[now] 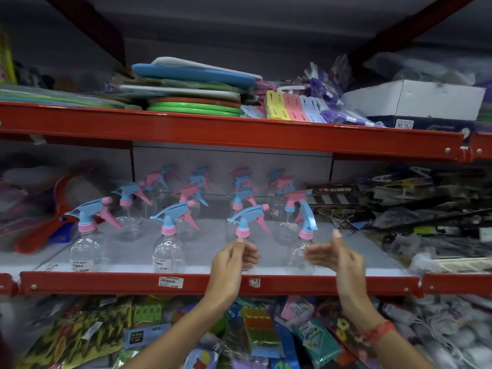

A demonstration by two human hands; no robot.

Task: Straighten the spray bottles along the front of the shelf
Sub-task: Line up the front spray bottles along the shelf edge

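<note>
Left hand [234,258] fingers pinched at third front bottle [246,235] neck, likely to square it; right hand [336,255] open, just right of fourth bottle [306,235], its nozzle twisted off-line, on shelf [213,283] front.

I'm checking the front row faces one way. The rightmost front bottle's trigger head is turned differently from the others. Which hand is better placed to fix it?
The right hand: it is open just beside that bottle, while the left hand is at the neighbouring bottle.
</note>
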